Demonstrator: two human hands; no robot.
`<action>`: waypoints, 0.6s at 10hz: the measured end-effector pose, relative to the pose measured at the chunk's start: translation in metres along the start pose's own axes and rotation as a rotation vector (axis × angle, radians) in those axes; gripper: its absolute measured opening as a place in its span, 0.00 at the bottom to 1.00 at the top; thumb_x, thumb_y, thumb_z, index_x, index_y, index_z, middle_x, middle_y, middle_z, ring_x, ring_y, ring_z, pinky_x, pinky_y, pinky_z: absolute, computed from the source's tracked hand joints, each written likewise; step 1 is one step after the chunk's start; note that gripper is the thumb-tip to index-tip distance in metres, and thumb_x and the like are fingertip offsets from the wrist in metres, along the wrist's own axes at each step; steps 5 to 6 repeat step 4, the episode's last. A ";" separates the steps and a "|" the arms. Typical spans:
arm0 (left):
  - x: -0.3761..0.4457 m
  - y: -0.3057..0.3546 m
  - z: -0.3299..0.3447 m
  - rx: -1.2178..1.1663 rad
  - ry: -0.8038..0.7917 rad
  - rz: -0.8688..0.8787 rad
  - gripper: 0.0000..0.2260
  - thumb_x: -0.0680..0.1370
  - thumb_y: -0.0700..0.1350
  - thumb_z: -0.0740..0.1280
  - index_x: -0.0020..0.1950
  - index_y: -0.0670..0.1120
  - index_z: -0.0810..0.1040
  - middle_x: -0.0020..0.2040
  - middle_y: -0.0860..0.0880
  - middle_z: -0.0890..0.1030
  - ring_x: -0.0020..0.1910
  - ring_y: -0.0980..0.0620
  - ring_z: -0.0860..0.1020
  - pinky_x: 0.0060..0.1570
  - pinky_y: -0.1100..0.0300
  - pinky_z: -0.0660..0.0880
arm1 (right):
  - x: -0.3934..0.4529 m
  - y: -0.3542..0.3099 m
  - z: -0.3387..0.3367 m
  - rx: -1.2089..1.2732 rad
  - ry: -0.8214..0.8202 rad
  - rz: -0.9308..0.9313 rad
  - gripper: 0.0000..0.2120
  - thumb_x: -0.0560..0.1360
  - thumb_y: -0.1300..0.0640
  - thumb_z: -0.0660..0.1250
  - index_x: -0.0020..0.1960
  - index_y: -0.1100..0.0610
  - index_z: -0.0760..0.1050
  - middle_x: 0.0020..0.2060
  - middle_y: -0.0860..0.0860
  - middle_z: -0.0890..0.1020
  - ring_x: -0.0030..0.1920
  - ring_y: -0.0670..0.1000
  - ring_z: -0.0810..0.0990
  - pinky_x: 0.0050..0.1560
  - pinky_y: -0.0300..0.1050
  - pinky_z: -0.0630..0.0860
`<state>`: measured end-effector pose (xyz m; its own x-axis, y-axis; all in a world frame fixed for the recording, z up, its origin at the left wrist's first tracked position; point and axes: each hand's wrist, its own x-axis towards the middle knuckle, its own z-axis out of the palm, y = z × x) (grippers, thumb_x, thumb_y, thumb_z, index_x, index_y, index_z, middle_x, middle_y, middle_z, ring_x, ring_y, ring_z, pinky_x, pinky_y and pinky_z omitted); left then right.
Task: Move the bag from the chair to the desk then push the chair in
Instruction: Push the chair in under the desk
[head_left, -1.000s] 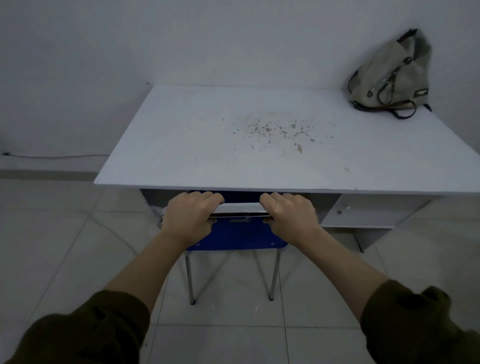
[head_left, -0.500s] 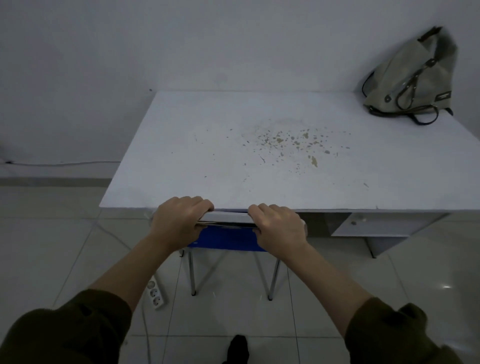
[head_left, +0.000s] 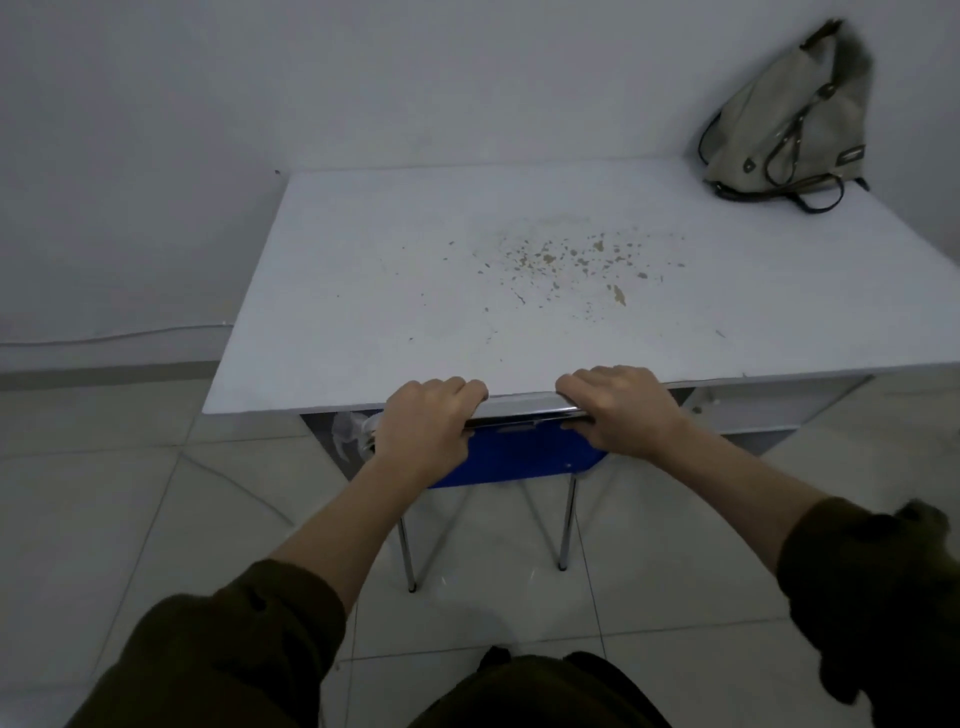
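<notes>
Gripping the top rail of the chair (head_left: 519, 457), both hands are clenched around the chrome bar: the left hand (head_left: 423, 426) at its left end, the right hand (head_left: 621, 410) at its right end, fingers curling over the far side of the rail. One chair is showing, with a blue backrest and two chrome legs visible on the floor; the rail is sitting right against the near edge of the desk (head_left: 363, 291), and the seat is lying hidden beneath the top.

One bag (head_left: 784, 119) is resting on the desk, a grey-beige canvas one with dark straps, standing in the far right corner and leaning against the wall (head_left: 311, 78). It is lying well apart from both hands, far and to the right of the right hand, with the open desk surface between.

One desk is in view, white, with a scatter of brownish flecks (head_left: 566, 254) marking the middle of its top. An open shelf compartment (head_left: 737, 410) is showing under the right side. A crumpled piece of clear plastic (head_left: 350, 428) is hanging just left of the left hand, under the desk edge. A thin cable (head_left: 114, 336) is running along the base of the wall at left. Two dark olive sleeves (head_left: 223, 660) are filling the near corners, above a pale tiled floor (head_left: 104, 519).
</notes>
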<state>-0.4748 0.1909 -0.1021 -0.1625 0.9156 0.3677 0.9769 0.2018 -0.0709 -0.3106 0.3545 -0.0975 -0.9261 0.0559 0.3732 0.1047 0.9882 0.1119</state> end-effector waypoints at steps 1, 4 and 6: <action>-0.010 0.004 0.005 0.009 -0.018 -0.003 0.16 0.56 0.42 0.77 0.40 0.47 0.78 0.29 0.50 0.80 0.24 0.49 0.76 0.22 0.62 0.64 | -0.010 -0.007 0.003 0.014 -0.045 0.008 0.27 0.53 0.56 0.81 0.41 0.57 0.66 0.27 0.53 0.78 0.23 0.55 0.75 0.19 0.37 0.63; 0.027 0.002 -0.049 -0.552 -0.653 -0.174 0.30 0.71 0.65 0.61 0.68 0.52 0.66 0.65 0.49 0.75 0.60 0.49 0.75 0.59 0.54 0.71 | 0.022 0.009 -0.041 0.422 -0.380 0.294 0.30 0.71 0.32 0.49 0.59 0.51 0.74 0.55 0.51 0.81 0.52 0.52 0.77 0.53 0.51 0.74; 0.027 0.002 -0.049 -0.552 -0.653 -0.174 0.30 0.71 0.65 0.61 0.68 0.52 0.66 0.65 0.49 0.75 0.60 0.49 0.75 0.59 0.54 0.71 | 0.022 0.009 -0.041 0.422 -0.380 0.294 0.30 0.71 0.32 0.49 0.59 0.51 0.74 0.55 0.51 0.81 0.52 0.52 0.77 0.53 0.51 0.74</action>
